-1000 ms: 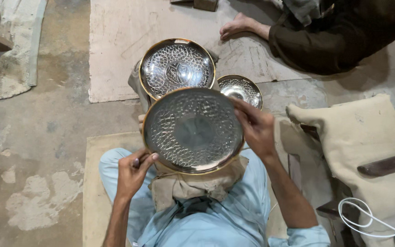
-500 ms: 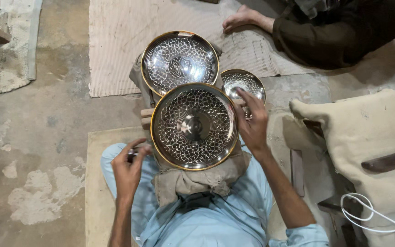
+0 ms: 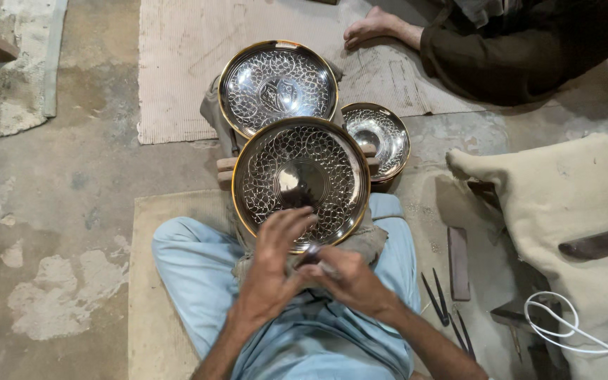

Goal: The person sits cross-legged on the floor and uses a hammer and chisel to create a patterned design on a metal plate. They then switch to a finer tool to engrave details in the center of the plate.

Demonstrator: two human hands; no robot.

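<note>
Hands meet at near rim of engraved metal plate (image 3: pixel 301 181), which rests on the seated person's lap w/ a cloth beneath. Left hand (image 3: pixel 274 267) fingers spread, loosely open, tips overlapping plate's lower edge. Right hand (image 3: pixel 352 280) curled around a small dark tool (image 3: pixel 310 255), tip at plate rim; tool type unclear, partly hidden by fingers. Plate: silver-toned, crackle-pattern engraving, gold edge, smooth centre boss. Second, similar plate (image 3: pixel 278 86) just behind it, overlapped at near edge. Smaller engraved bowl (image 3: pixel 376 134) to the right, beside both. Loose dark tools (image 3: pixel 445 306) on floor right of the knee. Cream cushion (image 3: pixel 564 204) further right. Another person's bare foot (image 3: pixel 374 26) on mat (image 3: pixel 177 63), top of view.
</note>
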